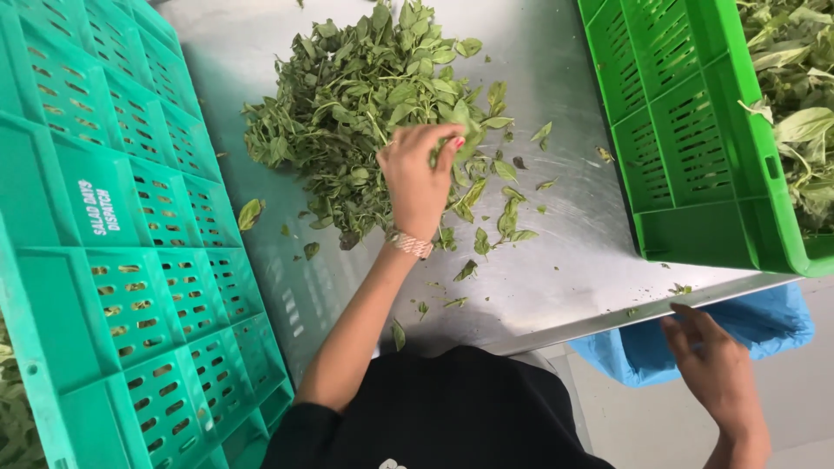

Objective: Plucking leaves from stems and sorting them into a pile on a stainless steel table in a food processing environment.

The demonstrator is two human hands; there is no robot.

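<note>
**Left hand in the leaf pile, right hand at the desk edge**

The person's left hand reaches out over the steel desk and rests on the near edge of a heap of green leaves. Its fingers are curled together and pinch a small cluster of leaves at the right side of the heap. A beaded bracelet circles the wrist, and the nails are painted red. Loose leaves lie scattered on the desk just below and to the right of this hand.

The right hand hangs low, off the near edge of the desk, with its fingers loosely spread and holding nothing. Its fingertips lie near or against a blue plastic bag that hangs beneath the desk edge; actual contact cannot be told.

A green slatted crate stands tilted along the left side of the desk. A second green crate, holding more leafy stems, sits at the upper right, well apart from the pile. The person wears a black top.
</note>
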